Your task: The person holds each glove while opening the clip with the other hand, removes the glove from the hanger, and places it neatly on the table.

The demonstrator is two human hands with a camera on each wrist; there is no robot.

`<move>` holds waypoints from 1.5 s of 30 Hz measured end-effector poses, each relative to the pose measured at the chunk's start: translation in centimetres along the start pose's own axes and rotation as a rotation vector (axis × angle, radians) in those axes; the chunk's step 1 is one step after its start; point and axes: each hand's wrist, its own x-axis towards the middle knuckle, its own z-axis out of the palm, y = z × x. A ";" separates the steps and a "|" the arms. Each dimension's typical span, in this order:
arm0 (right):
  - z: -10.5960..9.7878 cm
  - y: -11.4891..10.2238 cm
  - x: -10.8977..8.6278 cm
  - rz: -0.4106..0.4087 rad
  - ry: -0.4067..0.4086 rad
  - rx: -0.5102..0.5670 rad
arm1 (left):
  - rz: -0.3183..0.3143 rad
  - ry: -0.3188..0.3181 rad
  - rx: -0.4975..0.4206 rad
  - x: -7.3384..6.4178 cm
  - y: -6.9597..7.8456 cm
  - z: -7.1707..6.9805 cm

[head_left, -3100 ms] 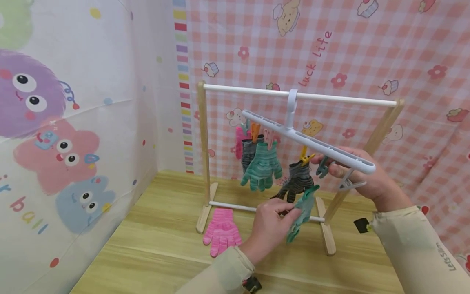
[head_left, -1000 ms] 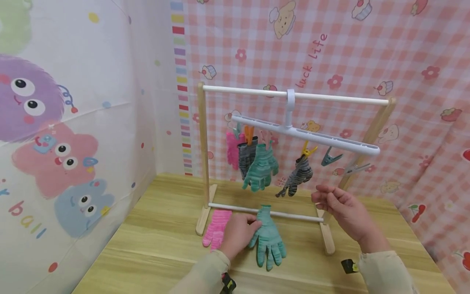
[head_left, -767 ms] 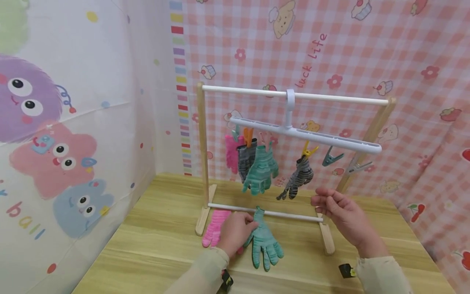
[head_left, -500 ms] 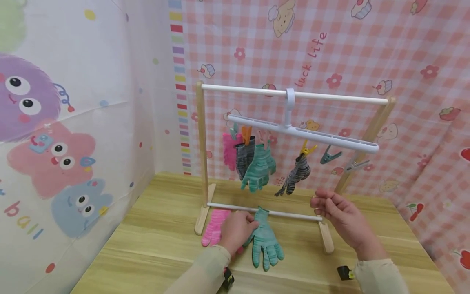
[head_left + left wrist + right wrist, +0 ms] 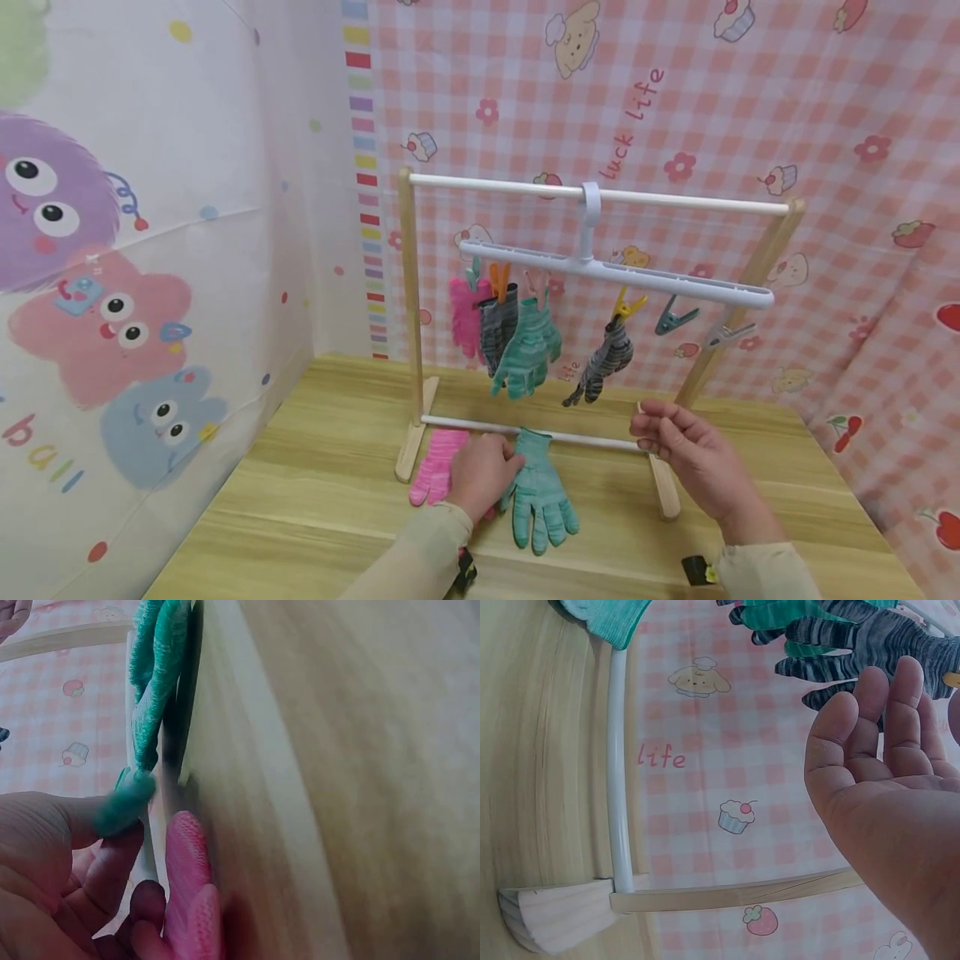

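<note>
My left hand (image 5: 483, 475) pinches the thumb of a green knit glove (image 5: 543, 500) between thumb and index finger. That glove lies low over the wooden table, fingers toward me and cuff at the rack's lower bar. A pink glove (image 5: 437, 467) lies flat beneath and beside the left hand, partly hidden by it. The right hand (image 5: 701, 462) is raised at the rack's right side, fingers loosely bent and holding nothing. Above it, a teal clothespin (image 5: 677, 317) and a grey clothespin (image 5: 731, 335) hang bare from the white hanger (image 5: 675, 282).
Clothespins also hold a pink glove (image 5: 467, 317), a dark striped glove (image 5: 491, 333), a green glove (image 5: 531, 350) and another grey striped glove (image 5: 609, 362) on the hanger. The hanger hooks over the upper bar (image 5: 487, 185) of a wooden rack with feet (image 5: 663, 487) on the table.
Since the oldest frame, the left hand has brought the green glove down from the hanger to the table. The right hand has let go of the teal clothespin and dropped lower.
</note>
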 end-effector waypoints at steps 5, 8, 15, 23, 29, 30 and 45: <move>0.1 0.2 -0.1 0.000 -0.015 0.020 | 0.039 0.024 0.065 -0.4 -0.2 0.0; 0.1 0.2 -0.2 0.002 -0.023 0.031 | 0.017 0.013 0.097 -0.4 -0.2 0.0; 0.2 0.4 -0.3 -0.004 -0.032 0.041 | -0.013 0.010 0.079 -0.5 0.0 -0.1; 0.1 0.7 -0.3 -0.014 -0.045 0.062 | -0.016 -0.013 -0.004 -0.8 0.4 -0.7; 0.1 0.7 -0.4 -0.012 -0.038 0.067 | -0.003 -0.055 -0.068 -1.0 1.0 -1.3; 0.1 0.7 -0.4 -0.011 -0.035 0.066 | -0.004 -0.062 -0.070 -1.1 1.1 -1.3; -0.1 0.5 -0.1 -0.010 -0.011 0.036 | 0.031 -0.083 -0.150 -1.5 2.6 -2.5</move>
